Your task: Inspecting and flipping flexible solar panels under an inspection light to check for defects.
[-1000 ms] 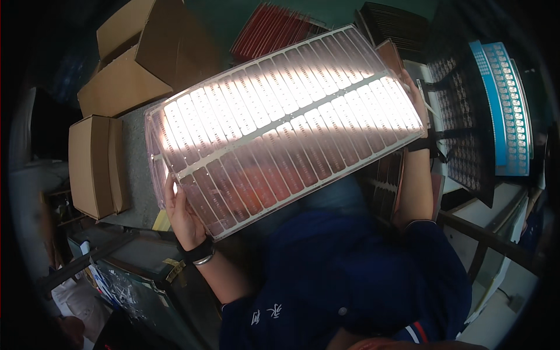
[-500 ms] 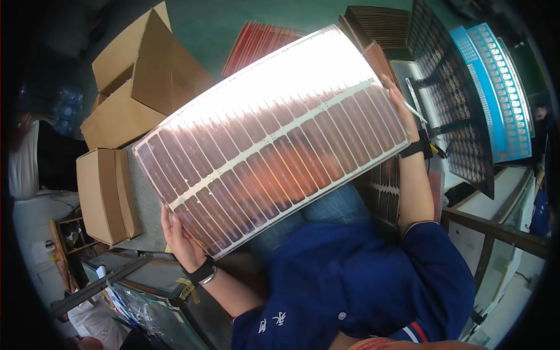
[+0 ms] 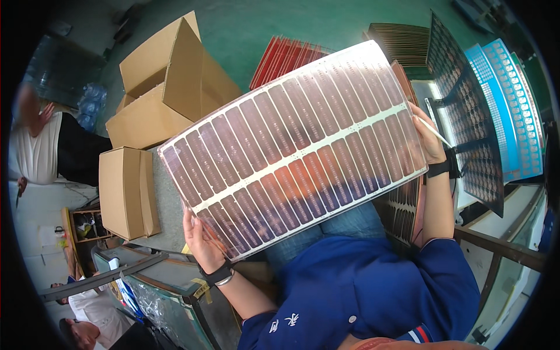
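I hold a large, glossy rectangular panel (image 3: 300,153) above my lap, slanting up to the right. It bears two rows of long, brownish rounded cells, split by a pale band, and reflects an orange patch. At its lower left corner, my left hand (image 3: 204,244) grips the edge. My right hand (image 3: 430,141) is closed on the right edge, and a thin white pen-like stick (image 3: 434,132) pokes out of it. Dark bands circle both wrists. Beside my right leg, similar panels (image 3: 401,213) stand partly hidden under the held one.
Cardboard boxes stand on the left, an open one (image 3: 198,76) behind a smaller one (image 3: 122,192). Red sheets (image 3: 286,58) and dark sheets (image 3: 399,44) are stacked beyond the panel. A dark panel (image 3: 466,111) and blue sheets (image 3: 504,111) stand at right. Other people (image 3: 41,140) are at left.
The bright glare across the panel's upper part has mostly faded, so its cells show more plainly. The whole view has shifted; both hands keep their hold on the panel.
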Demonstrator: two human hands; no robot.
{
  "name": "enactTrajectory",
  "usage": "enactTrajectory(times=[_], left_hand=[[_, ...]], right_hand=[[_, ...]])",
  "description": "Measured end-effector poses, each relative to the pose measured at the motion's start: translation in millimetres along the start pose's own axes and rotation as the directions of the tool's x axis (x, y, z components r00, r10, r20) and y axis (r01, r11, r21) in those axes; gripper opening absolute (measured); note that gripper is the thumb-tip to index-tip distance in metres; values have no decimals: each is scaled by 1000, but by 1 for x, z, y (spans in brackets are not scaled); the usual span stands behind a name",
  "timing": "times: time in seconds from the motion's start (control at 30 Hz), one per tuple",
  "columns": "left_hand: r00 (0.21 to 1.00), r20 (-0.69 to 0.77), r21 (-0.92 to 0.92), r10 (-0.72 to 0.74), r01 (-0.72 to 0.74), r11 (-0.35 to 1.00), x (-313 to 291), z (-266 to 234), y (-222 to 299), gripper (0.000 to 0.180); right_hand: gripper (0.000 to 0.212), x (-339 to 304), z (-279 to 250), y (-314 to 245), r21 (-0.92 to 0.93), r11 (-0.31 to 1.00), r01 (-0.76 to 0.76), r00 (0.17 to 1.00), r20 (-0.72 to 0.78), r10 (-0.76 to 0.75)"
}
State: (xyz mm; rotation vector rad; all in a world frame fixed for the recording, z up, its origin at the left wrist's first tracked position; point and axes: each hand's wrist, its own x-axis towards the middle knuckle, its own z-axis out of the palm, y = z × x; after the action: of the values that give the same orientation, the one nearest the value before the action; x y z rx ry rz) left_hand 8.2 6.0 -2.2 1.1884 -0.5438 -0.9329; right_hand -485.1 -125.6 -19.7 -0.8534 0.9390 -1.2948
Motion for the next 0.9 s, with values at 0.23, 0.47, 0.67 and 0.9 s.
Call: enactTrajectory(times=[0.23,0.47,0.67,0.9], left_hand=[[1000,-7,-5,22,-22,1000,0,-3,5,37],[999,-44,-81,-25,21,996,-9,21,15,36],[994,35,-41,-107,108,993,-11,8,11,35],[989,58,-9,-136,136,991,-6,9,14,37]], right_hand=[[43,1,0,1,-42,999,18,998,53,-16],[44,0,-5,4,-152,988,12,998,59,-3],[42,3,-27,18,-249,969,-11,997,69,29],[43,-2,-23,20,-175,984,-40,998,33,47]])
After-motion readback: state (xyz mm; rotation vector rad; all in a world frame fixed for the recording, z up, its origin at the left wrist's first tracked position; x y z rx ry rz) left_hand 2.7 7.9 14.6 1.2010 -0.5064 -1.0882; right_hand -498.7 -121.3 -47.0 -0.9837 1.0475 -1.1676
